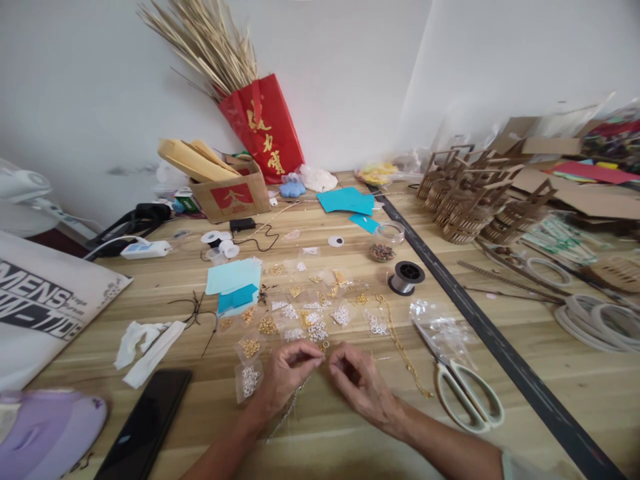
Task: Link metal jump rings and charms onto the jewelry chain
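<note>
My left hand and my right hand rest close together on the wooden table, fingers curled in a pinch. Between the fingertips sits a tiny gold piece, too small to name. A thin silvery chain trails from under my left hand toward me. Just beyond the hands lie several small clear bags of gold and silver jewellery findings. A gold chain lies to the right of my right hand.
White-handled scissors and a crumpled clear bag lie right of the hands. A wire spool, bead jar, teal paper, black phone, cardboard box, red bag and wooden baskets stand around.
</note>
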`<state>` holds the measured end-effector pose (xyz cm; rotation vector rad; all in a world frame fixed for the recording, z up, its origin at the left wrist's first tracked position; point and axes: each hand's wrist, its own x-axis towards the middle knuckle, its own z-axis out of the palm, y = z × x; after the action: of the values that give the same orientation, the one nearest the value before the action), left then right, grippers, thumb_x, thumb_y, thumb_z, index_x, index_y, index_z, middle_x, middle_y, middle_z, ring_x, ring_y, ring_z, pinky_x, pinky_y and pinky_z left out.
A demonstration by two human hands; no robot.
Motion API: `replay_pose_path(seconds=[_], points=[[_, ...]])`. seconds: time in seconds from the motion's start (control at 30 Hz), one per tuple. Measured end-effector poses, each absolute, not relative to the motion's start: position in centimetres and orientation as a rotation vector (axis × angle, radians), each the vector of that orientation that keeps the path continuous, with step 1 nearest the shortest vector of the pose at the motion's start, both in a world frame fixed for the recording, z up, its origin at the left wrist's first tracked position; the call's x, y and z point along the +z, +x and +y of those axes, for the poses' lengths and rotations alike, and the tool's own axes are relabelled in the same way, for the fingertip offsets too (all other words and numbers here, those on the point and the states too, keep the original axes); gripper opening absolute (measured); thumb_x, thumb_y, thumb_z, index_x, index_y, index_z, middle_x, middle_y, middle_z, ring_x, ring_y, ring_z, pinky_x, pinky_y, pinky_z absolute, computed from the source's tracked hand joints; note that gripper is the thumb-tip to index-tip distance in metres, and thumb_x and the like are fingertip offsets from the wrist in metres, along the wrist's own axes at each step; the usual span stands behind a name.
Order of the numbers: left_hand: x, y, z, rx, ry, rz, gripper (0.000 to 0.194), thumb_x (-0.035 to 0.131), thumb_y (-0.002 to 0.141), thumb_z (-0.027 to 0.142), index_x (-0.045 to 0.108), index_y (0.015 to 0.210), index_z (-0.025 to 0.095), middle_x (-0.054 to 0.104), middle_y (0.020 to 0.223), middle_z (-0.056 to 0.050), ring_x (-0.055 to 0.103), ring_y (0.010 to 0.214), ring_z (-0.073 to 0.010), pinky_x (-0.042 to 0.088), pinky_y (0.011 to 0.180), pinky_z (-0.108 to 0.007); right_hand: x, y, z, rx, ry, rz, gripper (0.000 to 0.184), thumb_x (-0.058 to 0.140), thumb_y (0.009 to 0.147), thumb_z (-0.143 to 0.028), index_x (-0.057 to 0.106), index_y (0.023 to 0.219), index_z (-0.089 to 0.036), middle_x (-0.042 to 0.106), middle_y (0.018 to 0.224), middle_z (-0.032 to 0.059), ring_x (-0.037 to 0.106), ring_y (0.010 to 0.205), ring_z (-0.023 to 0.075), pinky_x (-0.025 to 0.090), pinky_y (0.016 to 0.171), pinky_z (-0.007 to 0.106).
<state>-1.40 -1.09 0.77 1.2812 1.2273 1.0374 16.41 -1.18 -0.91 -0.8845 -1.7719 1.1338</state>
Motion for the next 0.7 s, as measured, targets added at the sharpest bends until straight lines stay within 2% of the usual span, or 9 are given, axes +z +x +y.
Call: replay_pose_path(seconds=[0.2, 0.43, 0.7], points=[[0.6, -1.5, -0.9, 1.059, 1.202, 1.157, 0.015, 0.076, 0.067, 0.030, 0.071, 0.066, 0.016, 0.068, 0.074, -0.004, 0.060, 0.072, -0.0168, 0.047, 0.068, -0.025, -1.1, 16.5, -1.2, 1.108, -0.901, -1.762, 0.014, 0.050, 0.091, -0.023, 0.051, 0.077, -0.020, 0.047, 0.064, -0.0033, 0.042, 0.055, 0.0108, 0.035, 0.051, 0.022], [-0.5, -1.9, -0.7, 0.975, 1.101, 1.202, 0.017, 0.078, 0.063, 0.031, 0.073, 0.069, 0.016, 0.071, 0.075, -0.005, 0.061, 0.071, -0.0178, 0.048, 0.069, -0.027, -1.2, 16.5, -1.1, 1.122, -0.889, -1.762, 0.017, 0.051, 0.093, -0.027, 0.051, 0.077, -0.020, 0.047, 0.063, -0.0032, 0.042, 0.054, 0.0113, 0.035, 0.050, 0.023], [-0.5, -1.9, -0.6, 0.954, 1.048, 1.177, 0.016, 0.081, 0.060, 0.029, 0.073, 0.066, 0.016, 0.072, 0.071, -0.004, 0.062, 0.067, -0.0161, 0.047, 0.068, -0.026, -1.0, 16.6, -1.1, 1.098, -0.880, -1.780, 0.012, 0.050, 0.091, -0.021, 0.052, 0.079, -0.020, 0.048, 0.064, -0.0032, 0.043, 0.055, 0.0113, 0.035, 0.051, 0.023]])
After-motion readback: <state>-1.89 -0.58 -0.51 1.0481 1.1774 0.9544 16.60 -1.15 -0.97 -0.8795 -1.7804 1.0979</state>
